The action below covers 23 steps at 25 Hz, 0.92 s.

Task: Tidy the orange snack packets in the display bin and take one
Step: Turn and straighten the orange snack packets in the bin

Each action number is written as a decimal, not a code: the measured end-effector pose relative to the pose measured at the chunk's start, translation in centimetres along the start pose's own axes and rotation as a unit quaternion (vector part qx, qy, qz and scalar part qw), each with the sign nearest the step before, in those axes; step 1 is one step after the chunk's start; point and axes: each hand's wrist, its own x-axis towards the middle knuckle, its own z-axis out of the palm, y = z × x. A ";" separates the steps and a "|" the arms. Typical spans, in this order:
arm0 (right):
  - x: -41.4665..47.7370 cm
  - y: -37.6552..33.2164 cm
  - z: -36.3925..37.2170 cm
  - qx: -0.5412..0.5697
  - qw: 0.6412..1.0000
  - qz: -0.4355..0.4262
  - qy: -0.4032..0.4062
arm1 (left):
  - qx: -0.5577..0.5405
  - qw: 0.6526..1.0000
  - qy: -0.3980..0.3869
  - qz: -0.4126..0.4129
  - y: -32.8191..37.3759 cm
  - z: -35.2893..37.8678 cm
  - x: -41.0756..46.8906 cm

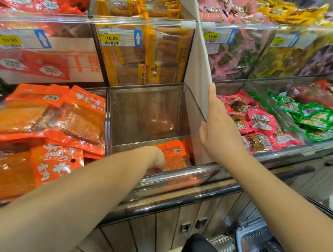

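A clear display bin (147,111) stands in the middle of the lower shelf. Orange snack packets (174,154) lie at its bottom near the front wall. My left hand (159,158) reaches down into the bin and its fingers are hidden among those packets, so its grip cannot be made out. My right hand (218,126) rests flat with straight fingers against the beige divider panel (197,71) at the bin's right side.
A bin of larger orange packets (45,129) sits on the left. Pink packets (257,124) and green packets (317,116) fill the bins on the right. Upper bins carry yellow price tags (112,38). A shopping basket (262,238) is at the lower right.
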 end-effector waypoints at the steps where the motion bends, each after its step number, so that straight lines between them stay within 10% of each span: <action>1: 0.0 -0.1 0.0 -0.001 1.000 -0.002 0.000 | -0.001 1.000 0.007 -0.001 -0.2 0.0 0.2; 11: -0.1 0.2 0.2 -0.029 0.999 -0.018 0.012 | -0.254 0.962 0.097 0.027 -0.1 -0.2 -0.7; 14: 0.1 0.4 0.1 -0.007 1.000 -0.022 0.004 | -0.245 0.929 0.262 0.088 -0.4 -1.1 -3.6; 20: -0.4 -0.4 -1.0 0.006 0.989 -0.087 0.118 | -0.274 0.773 0.509 0.263 -4.8 -0.9 -10.9; 23: -1.0 -3.7 -1.3 0.318 0.947 -0.027 0.028 | -0.420 0.713 0.448 0.337 -6.9 -0.3 -12.7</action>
